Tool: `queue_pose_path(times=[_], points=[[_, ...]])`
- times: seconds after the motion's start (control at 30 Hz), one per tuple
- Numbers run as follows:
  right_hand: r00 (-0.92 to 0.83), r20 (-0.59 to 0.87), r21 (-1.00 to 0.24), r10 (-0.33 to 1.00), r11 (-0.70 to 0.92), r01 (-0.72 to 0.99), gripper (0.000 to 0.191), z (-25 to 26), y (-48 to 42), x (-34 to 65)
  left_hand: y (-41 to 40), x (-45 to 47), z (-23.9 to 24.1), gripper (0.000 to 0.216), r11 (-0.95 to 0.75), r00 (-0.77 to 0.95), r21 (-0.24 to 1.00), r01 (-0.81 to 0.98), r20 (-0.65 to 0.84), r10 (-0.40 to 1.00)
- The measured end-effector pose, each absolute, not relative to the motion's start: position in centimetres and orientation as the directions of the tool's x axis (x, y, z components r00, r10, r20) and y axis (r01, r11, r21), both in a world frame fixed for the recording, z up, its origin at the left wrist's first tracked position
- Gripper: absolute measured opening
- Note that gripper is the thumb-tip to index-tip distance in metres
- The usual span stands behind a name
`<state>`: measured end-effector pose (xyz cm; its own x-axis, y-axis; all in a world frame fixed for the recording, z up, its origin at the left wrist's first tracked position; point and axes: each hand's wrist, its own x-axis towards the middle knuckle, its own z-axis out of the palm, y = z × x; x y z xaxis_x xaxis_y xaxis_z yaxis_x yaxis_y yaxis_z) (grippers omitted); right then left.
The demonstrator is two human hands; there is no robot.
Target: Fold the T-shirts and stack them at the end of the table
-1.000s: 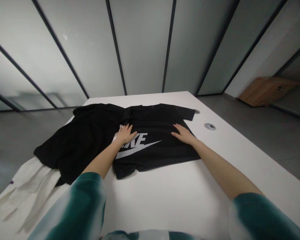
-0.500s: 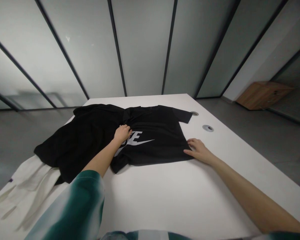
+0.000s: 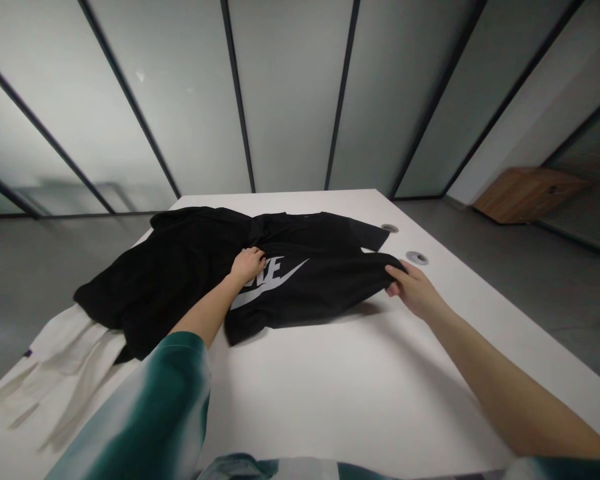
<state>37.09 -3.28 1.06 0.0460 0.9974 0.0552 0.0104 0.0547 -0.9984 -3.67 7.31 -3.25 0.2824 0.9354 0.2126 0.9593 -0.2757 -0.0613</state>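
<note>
My right hand (image 3: 414, 289) has its fingers clamped on the raised hem corner of the black T-shirt (image 3: 320, 291); my left hand (image 3: 247, 265) rests with fingers together (on the printed logo (image 3: 273, 280)).

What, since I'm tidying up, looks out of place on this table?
The black Nike T-shirt looks rumpled where it meets a second black garment, which lies bunched over a white garment. The right hand also lifts one T-shirt edge off the white table.
</note>
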Motion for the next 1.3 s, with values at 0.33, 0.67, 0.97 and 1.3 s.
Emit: queue_pose_path(times=[0.33, 0.67, 0.97, 1.3], points=[[0.108, 0.236, -0.972, 0.966, 0.233, 0.038, 0.043, 3.6, -3.1, 37.3, 8.1, -3.6, -3.6, 0.04, -0.315, 0.314, -0.029, 0.949, 0.212, 0.926], [0.116, 0.088, -0.806, 0.989, 0.003, 0.592, 0.027, 2.0, -2.8, 41.1, 7.9, -3.7, -3.1, 0.041, -0.315, 0.319, -0.052, 0.948, 0.172, 0.932], [-0.04, 0.181, -0.315, 0.983, 0.096, 0.944, 0.037, 2.0, -0.8, 40.3, 7.9, -0.9, -2.1, 0.051, -0.206, 0.209, -0.034, 0.978, 0.114, 0.971], [-0.155, -0.139, -0.071, 0.978, 0.146, 0.987, 0.076, -4.5, 5.4, 32.6, 8.1, -0.6, -4.7, 0.078, -0.164, 0.165, 0.03, 0.986, -0.041, 0.985]])
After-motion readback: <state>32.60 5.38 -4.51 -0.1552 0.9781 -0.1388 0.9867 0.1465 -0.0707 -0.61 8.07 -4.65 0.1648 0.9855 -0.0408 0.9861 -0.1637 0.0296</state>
